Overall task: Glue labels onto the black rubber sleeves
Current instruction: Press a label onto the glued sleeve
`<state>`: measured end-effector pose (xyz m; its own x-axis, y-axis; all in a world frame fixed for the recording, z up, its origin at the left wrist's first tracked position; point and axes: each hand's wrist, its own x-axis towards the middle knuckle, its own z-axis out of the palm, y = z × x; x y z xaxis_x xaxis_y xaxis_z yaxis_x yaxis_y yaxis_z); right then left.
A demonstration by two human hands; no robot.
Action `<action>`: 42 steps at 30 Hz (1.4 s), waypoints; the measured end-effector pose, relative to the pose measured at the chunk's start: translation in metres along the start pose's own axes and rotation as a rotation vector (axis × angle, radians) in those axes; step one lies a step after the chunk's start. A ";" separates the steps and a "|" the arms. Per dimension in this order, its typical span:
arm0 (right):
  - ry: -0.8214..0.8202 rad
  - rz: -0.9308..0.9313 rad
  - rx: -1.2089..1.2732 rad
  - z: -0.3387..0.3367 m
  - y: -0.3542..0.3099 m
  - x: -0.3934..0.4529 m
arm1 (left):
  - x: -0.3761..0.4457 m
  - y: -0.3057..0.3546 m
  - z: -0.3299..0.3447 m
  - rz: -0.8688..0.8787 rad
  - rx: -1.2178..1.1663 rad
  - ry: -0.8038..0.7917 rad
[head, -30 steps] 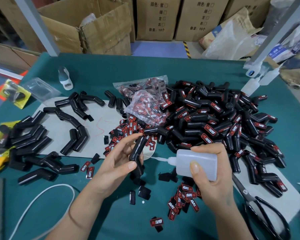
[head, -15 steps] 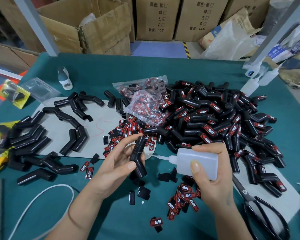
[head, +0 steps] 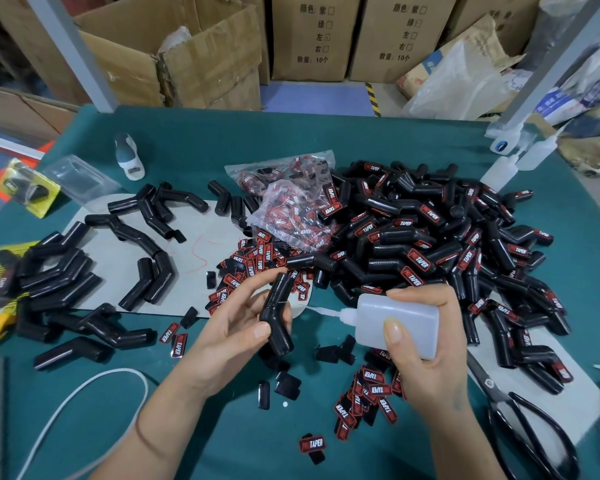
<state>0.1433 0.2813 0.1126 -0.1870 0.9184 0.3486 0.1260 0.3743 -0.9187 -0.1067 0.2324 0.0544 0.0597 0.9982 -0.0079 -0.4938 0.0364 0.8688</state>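
My left hand (head: 236,323) grips a bent black rubber sleeve (head: 278,313) upright over the green table. My right hand (head: 426,348) squeezes a white glue bottle (head: 395,323) laid sideways, with its thin nozzle (head: 323,310) pointing left and almost touching the sleeve. Red and black TAPER labels (head: 368,396) lie loose below my hands and in a heap (head: 253,268) behind the sleeve. A big pile of labelled sleeves (head: 430,244) fills the right side. Plain unlabelled sleeves (head: 59,282) lie on the left.
Black scissors (head: 520,420) lie at the lower right. A clear bag of labels (head: 291,209) sits mid-table on a grey mat (head: 194,244). A small bottle (head: 129,157) stands at the back left, spare glue bottles (head: 499,171) at the back right. A white cord (head: 77,396) curves at the lower left.
The held sleeve has tilted slightly and the glue nozzle has stayed close beside it. Both hands have barely shifted.
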 end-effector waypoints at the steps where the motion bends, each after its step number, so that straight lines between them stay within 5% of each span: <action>1: -0.002 0.000 0.000 0.000 0.000 0.000 | 0.000 0.000 0.000 0.000 0.000 -0.005; 42: 0.020 0.013 0.032 -0.001 0.000 -0.002 | 0.000 -0.005 -0.005 0.021 0.055 -0.050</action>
<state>0.1446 0.2794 0.1117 -0.1659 0.9257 0.3400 0.0968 0.3584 -0.9286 -0.1084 0.2326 0.0482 0.0936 0.9950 0.0341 -0.4472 0.0114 0.8944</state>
